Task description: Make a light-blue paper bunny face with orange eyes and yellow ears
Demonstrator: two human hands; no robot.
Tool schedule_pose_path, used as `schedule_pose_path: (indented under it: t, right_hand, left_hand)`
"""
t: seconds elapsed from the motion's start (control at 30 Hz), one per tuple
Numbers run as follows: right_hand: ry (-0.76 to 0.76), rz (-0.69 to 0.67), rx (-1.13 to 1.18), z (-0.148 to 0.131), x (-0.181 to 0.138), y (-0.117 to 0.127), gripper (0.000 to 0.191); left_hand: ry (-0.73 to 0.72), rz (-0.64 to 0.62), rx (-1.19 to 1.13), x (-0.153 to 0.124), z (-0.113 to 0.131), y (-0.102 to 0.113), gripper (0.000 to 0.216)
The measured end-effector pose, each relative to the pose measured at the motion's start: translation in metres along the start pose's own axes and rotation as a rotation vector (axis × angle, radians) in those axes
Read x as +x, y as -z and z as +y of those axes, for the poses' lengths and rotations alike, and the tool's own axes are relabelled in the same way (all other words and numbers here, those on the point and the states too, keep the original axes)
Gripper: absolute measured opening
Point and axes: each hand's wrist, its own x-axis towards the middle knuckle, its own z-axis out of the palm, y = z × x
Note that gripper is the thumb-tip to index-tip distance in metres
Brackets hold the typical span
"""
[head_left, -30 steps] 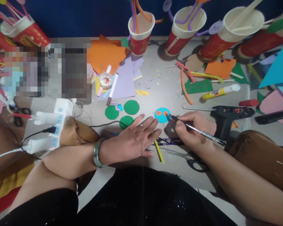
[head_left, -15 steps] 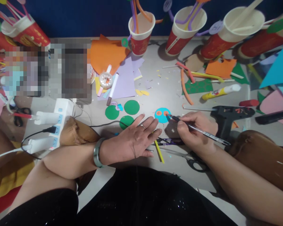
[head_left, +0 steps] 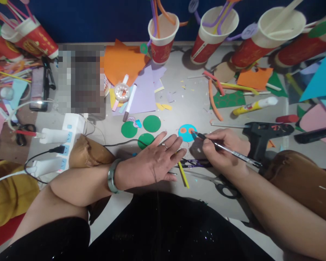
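Note:
A small blue paper disc point(head_left: 185, 134) with two orange spots lies mid-table. My right hand point(head_left: 222, 148) is closed on a thin black pen point(head_left: 228, 150), whose tip touches the right orange spot. My left hand point(head_left: 154, 159) lies flat and open on the table just left of the disc, fingers stretched toward it. It wears a ring, and a grey-green bangle point(head_left: 111, 176) sits on the wrist. Three green paper circles point(head_left: 151, 123) lie beyond my left hand.
Scissors point(head_left: 217, 183) and a yellow strip point(head_left: 183, 174) lie under my hands. A black glue gun point(head_left: 263, 132), a glue stick point(head_left: 254, 106) and paper scraps sit to the right. Red paper cups point(head_left: 162, 36) line the back edge. A white power strip point(head_left: 62, 143) is at left.
My hands and the pen have barely moved. At the far left, a blurred patch is gone and a person's arm has withdrawn, uncovering a phone, pens and a cable.

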Motion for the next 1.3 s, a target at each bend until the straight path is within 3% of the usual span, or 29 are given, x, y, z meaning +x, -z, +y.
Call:
schedule_pose_path:
  t: [0.27, 0.53, 1.03, 1.3]
  right_hand:
    - [-0.105, -0.051, 0.002, 0.0034, -0.0051, -0.002, 0.01]
    - [-0.047, -0.03, -0.008, 0.0042, -0.0046, -0.0021, 0.011]
    - [-0.133, -0.102, -0.043, -0.0014, 0.0007, 0.0025, 0.011]
    - [-0.135, -0.053, -0.056, -0.0013, -0.0003, 0.0005, 0.015]
  left_hand:
    - [0.006, 0.015, -0.015, 0.0002, 0.0003, -0.0008, 0.086]
    - [0.003, 0.031, -0.022, 0.0009, -0.0003, -0.0011, 0.088]
    - [-0.021, 0.009, -0.024, 0.002, -0.0035, -0.0016, 0.093]
    - [-0.021, 0.018, -0.043, 0.0015, -0.0033, -0.0031, 0.09]
